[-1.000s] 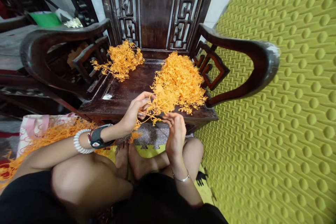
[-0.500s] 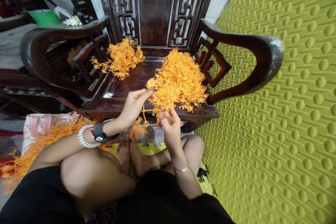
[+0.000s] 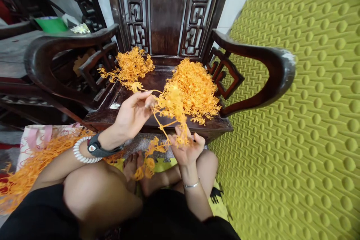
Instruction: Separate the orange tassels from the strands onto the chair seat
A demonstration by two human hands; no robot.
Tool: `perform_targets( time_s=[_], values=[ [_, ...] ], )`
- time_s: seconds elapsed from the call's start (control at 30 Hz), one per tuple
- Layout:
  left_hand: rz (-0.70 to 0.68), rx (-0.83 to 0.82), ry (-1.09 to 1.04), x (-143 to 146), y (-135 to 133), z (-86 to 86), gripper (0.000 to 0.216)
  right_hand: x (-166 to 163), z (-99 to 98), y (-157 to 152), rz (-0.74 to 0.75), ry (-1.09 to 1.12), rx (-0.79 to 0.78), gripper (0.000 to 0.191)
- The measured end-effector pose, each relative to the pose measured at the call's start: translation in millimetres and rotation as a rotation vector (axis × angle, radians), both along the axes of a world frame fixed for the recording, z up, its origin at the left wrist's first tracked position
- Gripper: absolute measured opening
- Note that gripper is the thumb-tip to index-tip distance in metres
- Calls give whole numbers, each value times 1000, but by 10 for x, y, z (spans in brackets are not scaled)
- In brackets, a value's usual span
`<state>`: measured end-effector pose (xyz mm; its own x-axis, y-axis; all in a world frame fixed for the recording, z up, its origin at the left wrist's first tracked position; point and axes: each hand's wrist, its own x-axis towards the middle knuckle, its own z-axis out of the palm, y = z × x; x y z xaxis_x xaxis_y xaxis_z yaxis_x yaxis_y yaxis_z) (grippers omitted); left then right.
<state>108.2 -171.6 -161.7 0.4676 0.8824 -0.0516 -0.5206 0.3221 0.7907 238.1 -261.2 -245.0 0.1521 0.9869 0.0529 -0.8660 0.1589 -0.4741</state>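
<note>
Left grip (image 3: 135,114) pinches orange strands (image 3: 172,101) that drape across to the parted right grip (image 3: 187,150).

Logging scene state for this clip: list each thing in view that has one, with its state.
Left grip, pinched on the orange sprig
Right grip, palm up, half-curled at the sprig; closure unclear
Orange sprig, held up, branching, ends dangling
Larger orange pile, heaped on the chair
Smaller orange pile, loose on the chair
Chair, upright, bearing both piles
Fabric bag, partly covered by orange strands
Green container, upright; contents unclear
Wristband, fastened
</note>
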Motion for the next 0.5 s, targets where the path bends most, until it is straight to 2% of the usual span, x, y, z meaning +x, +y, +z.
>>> perform_targets(
  time_s=[0.1, 0.2, 0.27, 0.37, 0.43, 0.5],
  values=[
    [-62, 56, 56, -36, -43, -14, 21, 144, -4, -35, 35, -95, 99, 57],
    [-211, 72, 71, -64, -80, -9, 32, 277, -20, -95, 46, 43, 230, 75],
    [-234, 50, 75, -74, -89, 21, 32, 337, -31, -147, -46, 214, 330, 72],
    [-88, 14, 31, -74, -62, 69, 26, 386, -14, -216, -278, 382, 413, 62],
    [-11, 18, -33, -66, -21, 78, 29, 405, 22, -236, -323, 337, 328, 56],
    [10, 26, -98, -57, 28, 67, 29, 419, 59, -229, -276, 228, 174, 49]
  ],
)
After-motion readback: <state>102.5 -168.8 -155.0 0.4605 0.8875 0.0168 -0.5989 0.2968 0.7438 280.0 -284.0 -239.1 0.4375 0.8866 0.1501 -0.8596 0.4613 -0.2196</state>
